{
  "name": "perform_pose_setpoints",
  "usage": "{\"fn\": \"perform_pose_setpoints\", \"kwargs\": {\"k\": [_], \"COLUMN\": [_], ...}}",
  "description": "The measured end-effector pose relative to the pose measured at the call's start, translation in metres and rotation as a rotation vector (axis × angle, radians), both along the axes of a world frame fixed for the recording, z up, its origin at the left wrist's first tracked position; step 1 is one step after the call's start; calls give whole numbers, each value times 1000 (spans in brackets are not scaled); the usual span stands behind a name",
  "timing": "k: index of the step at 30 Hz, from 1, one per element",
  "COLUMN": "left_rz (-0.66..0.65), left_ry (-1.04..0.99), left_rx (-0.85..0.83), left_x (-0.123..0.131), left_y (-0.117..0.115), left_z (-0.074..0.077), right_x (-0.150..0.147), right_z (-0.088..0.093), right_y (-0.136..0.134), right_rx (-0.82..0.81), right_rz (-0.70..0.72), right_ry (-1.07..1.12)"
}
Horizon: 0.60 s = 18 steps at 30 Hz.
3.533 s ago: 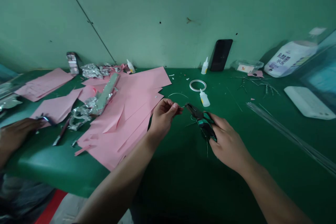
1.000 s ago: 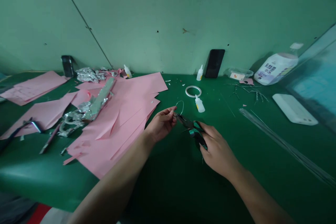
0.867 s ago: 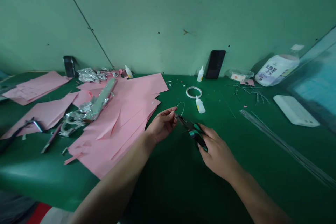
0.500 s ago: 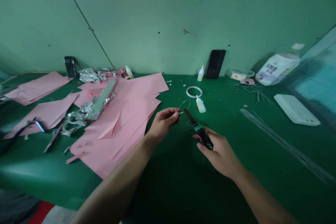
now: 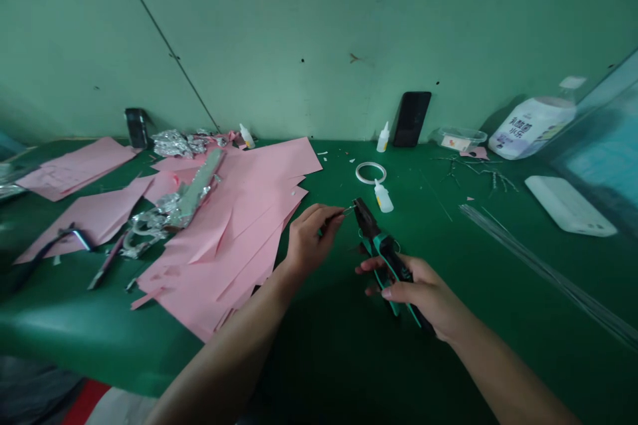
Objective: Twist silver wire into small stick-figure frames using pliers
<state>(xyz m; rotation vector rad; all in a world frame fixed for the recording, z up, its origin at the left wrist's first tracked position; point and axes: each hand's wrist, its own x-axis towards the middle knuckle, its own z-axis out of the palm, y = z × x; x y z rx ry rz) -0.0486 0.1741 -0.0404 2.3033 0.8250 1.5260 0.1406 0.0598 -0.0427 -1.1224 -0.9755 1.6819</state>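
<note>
Nearest to me, the right hand [image 5: 421, 285] is wrapped around the pliers [image 5: 366, 216]. Their handles are spread apart, and whether the tips bite the metal I cannot tell. A little farther, the left hand [image 5: 310, 236] pinches a thin wire [image 5: 349, 210] between thumb and finger; this wire is at the pliers' tips, above the green table [image 5: 323, 352]. I judge that the step in hand is to bend or trim the wire. The next move, it seems, calls for a firm left pinch and for well-placed tips before the handles are squeezed. At the right lies a bundle of straight wires [image 5: 528, 259]. Beyond the hands are a glue bottle [image 5: 384, 199], a white ring [image 5: 357, 173] and, against the wall, a dark phone [image 5: 413, 119].
</note>
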Motion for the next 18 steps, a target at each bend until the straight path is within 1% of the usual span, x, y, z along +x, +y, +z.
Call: {"fn": "perform_pose_setpoints", "kwargs": {"k": [2, 4, 8, 10, 14, 18], "left_rz": [23, 46, 46, 48, 105, 140], "left_ry": [23, 20, -73, -120, -157, -123], "left_rx": [-28, -95, -282, -322, -310, -214], "left_x": [0, 2, 5, 7, 7, 5], "left_y": [-1, -3, -6, -8, -7, -5], "left_z": [-1, -2, -3, -3, -1, 0], "right_x": [-1, -1, -1, -1, -2, -3], "right_z": [1, 3, 4, 4, 4, 5], "right_y": [0, -1, -2, -2, -2, -2], "right_rx": [-28, -38, -36, -37, -34, -41], "right_rz": [7, 14, 12, 9, 10, 11], "right_ry": [-4, -11, 24, 29, 24, 22]}}
